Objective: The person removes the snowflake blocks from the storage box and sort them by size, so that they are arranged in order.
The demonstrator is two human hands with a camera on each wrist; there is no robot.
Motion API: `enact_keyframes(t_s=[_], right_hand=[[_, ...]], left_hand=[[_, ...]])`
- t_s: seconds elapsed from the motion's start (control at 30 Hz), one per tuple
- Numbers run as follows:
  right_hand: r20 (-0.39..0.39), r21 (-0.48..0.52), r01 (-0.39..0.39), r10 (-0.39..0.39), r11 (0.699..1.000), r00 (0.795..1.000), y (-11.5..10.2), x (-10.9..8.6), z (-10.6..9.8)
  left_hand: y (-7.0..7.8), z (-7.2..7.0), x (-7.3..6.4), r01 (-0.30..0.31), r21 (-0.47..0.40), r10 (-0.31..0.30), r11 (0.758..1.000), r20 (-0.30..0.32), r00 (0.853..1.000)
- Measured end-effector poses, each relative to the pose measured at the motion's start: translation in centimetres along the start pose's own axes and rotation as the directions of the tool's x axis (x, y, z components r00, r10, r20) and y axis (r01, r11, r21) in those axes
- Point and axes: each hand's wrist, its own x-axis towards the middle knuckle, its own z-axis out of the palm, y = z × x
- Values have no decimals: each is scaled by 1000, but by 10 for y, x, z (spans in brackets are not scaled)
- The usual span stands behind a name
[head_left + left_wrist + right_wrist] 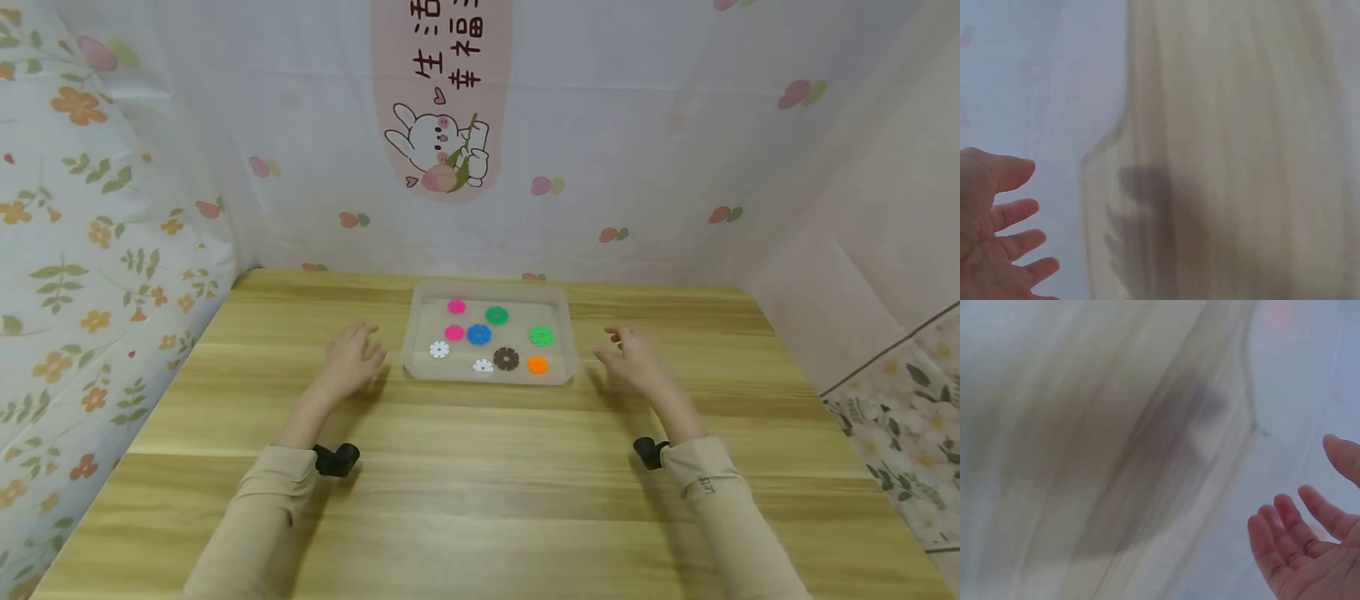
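A translucent plastic tray (487,290) stands toward the back of the table. In it lie several flat, notched plastic discs: two pink, one blue (479,334), a dark green one (497,315), a light green one (542,336), a brown one (506,358), an orange one (537,365), a white one (439,349) and a half-visible white one (483,365). Left of the tray hovers my left hand (347,362), fingers relaxed and holding nothing. My right hand (632,360) is over the table on the tray's right, its fingers loosely bent around nothing. Both wrist views show bare palms.
The wood-grain table (480,517) reaches back to a printed cloth (600,150) hanging behind it. A floral cloth (97,250) covers the left side. Each wrist wears a small black camera, one left (337,460) and one right (649,452).
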Motion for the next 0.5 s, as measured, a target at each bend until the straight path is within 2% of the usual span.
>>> enact_keyframes(t_s=[0.13,0.27,0.37,0.5], right_hand=[[6,21,32,-32,999,999,-17,9,10],[27,52,54,-55,997,998,-36,18,20],[53,56,58,-61,997,997,-46,23,25],[101,41,52,-56,998,993,-54,28,32]], left_hand=[[6,2,9,5,-145,0,989,36,999],[12,3,22,80,-236,-58,968,99,993],[15,5,31,119,-295,-79,948,145,986],[15,10,39,140,-394,-65,908,197,978]])
